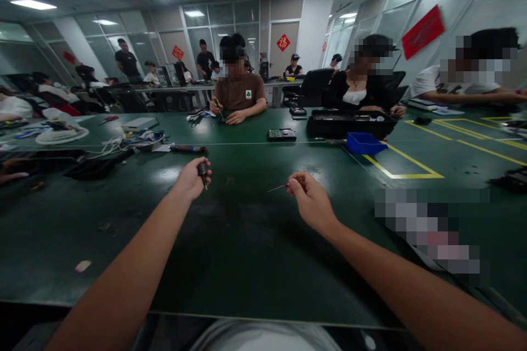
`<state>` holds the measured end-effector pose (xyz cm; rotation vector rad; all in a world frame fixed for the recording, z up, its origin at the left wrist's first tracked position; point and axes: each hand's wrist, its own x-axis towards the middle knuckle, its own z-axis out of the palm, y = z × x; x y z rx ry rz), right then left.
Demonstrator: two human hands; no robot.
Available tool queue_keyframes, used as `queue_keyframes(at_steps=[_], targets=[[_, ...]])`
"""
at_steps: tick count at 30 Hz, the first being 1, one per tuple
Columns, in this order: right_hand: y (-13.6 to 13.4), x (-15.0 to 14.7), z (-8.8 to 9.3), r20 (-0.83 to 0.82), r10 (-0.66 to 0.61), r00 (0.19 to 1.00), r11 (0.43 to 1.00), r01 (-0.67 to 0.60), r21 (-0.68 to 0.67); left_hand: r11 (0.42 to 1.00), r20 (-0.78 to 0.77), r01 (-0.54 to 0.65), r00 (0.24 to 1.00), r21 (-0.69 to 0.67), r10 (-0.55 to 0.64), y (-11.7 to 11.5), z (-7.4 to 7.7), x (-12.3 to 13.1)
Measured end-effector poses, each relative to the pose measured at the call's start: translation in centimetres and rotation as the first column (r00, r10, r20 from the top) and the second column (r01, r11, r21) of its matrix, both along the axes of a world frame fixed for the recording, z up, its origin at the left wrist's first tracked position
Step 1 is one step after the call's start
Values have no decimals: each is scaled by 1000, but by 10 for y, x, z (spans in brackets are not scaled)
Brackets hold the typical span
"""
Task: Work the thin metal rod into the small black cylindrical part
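Observation:
My left hand (195, 177) is closed around a small dark cylindrical tool (202, 170) whose thin tip points down. To the right, my right hand (309, 200) grips a screwdriver (278, 188); its thin metal shaft points left and its reddish handle is mostly covered by my fingers. Both hands are raised over the green table (230, 263), well apart from each other. Beyond them lie a hard drive (281, 134) and a dark pen-like tool (188, 148).
A blue bin (365, 143) stands before a long black tray (349, 124) at the right. Cables (117, 143) and a white fan (61, 132) lie at the left. Across the table, a person in a brown shirt (241, 90) holds a screwdriver. A blurred-out object (428, 236) lies near my right forearm.

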<state>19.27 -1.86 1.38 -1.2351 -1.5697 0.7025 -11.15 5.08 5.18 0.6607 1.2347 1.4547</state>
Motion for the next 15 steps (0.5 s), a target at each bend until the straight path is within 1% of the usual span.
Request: queue_keyframes(at_steps=[4, 9, 12, 15], targets=[[2, 0, -2, 3, -1, 1000, 1000, 1, 18, 996, 25, -85, 996, 8, 85, -9, 11, -32], [0, -1, 0, 15, -4, 1000, 1000, 4, 7, 986, -3, -155, 988, 62, 155, -36, 21, -69], [0, -1, 1, 20, -9, 1000, 1000, 9, -1, 975, -39, -201, 978, 91, 206, -53, 25, -90], [1, -1, -1, 23, 0, 1000, 1000, 0, 0, 963, -115, -245, 960, 110, 257, -68, 24, -109]])
